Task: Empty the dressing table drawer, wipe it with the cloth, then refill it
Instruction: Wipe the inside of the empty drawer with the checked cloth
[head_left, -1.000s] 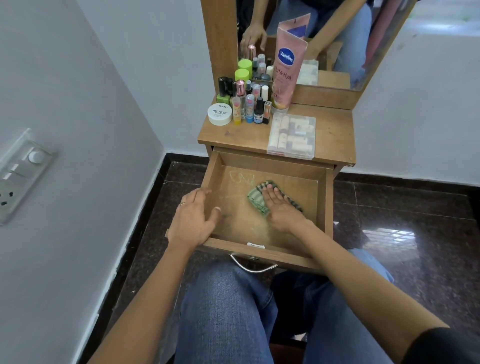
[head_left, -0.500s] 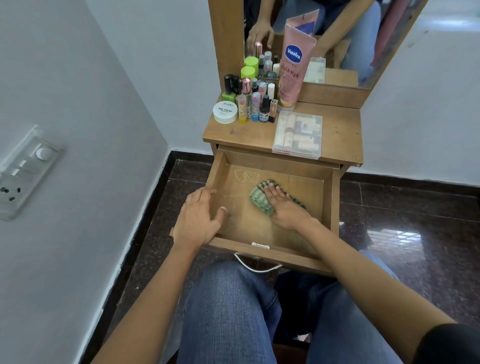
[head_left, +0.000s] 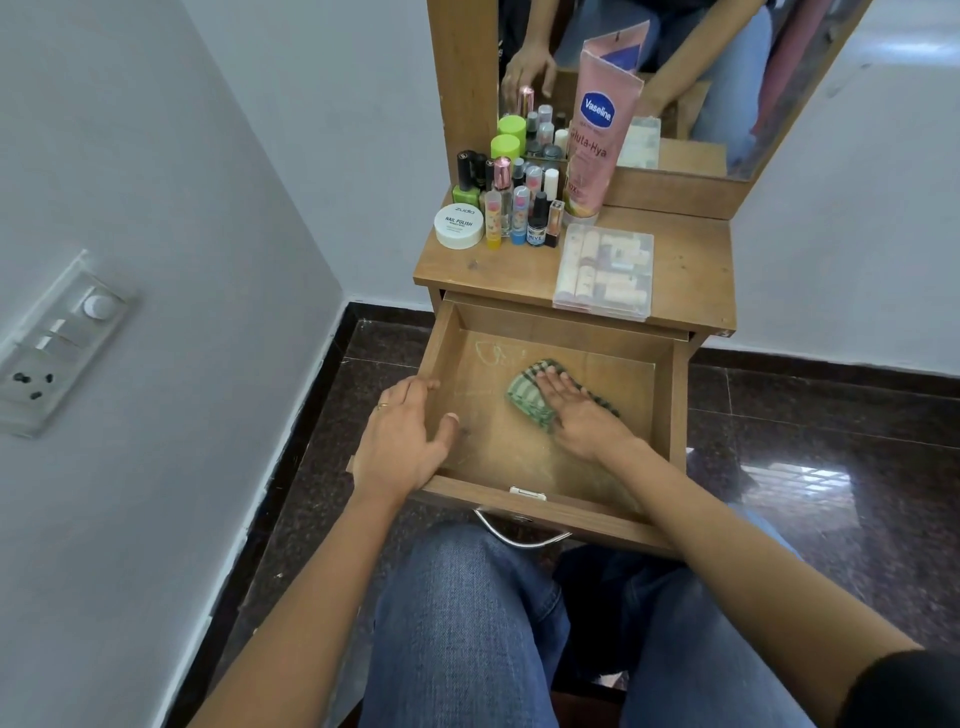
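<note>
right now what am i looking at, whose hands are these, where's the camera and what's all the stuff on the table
There is no machine here: a person wears a camera on the head, so the one picture looks down over their own arms and knees. The left hand rests on the left wall of the open wooden drawer, thumb inside. The right hand presses a checked cloth flat on the drawer floor. On the tabletop above stand small bottles, a white jar, a pink Vaseline tube and a clear plastic case, in front of a mirror.
</note>
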